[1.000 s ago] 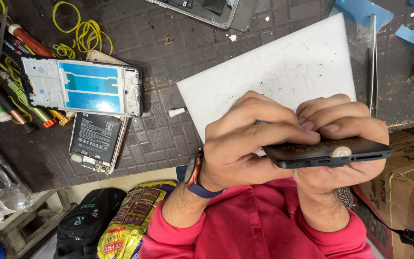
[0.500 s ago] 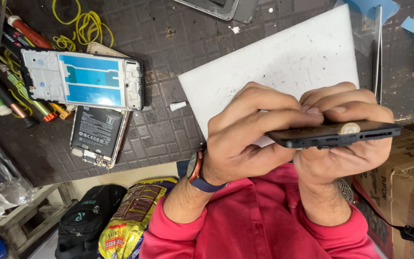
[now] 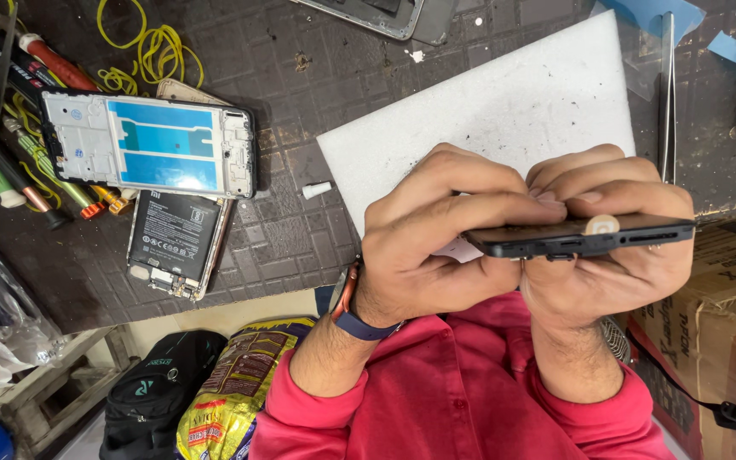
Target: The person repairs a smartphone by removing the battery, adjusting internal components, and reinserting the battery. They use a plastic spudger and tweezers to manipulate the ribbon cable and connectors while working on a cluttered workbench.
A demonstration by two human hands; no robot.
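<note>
Lying at the far left of the dark counter (image 3: pixel 300 102) are screwdrivers (image 3: pixel 10 170) and yellow rubber bands (image 3: pixel 142 51), and just beside them rests a phone frame (image 3: pixel 151 143) with a blue panel, partly over a battery (image 3: pixel 172 243) set in an open phone back. A small white cap (image 3: pixel 317 189) sits between the frame and a white pad (image 3: pixel 487 111), which covers the middle of the counter. Below the counter edge stand a black bag (image 3: pixel 159 383) and a yellow packet (image 3: pixel 227 396). Over the near edge of the pad, the left hand (image 3: pixel 436 230), with a watch at its wrist, curls tightly around the left end of a dark phone (image 3: pixel 585 238), fingers on top and thumb beneath. The phone is held edge-on above the person's red-sleeved lap, its ports facing the camera. The right hand (image 3: pixel 615 255) wraps closed around the phone's right part, fingertips meeting those of the left hand on top. Tweezers (image 3: pixel 666 94) lie on the counter right of the pad, and a cardboard box (image 3: pixel 734 298) stands at the far right.
</note>
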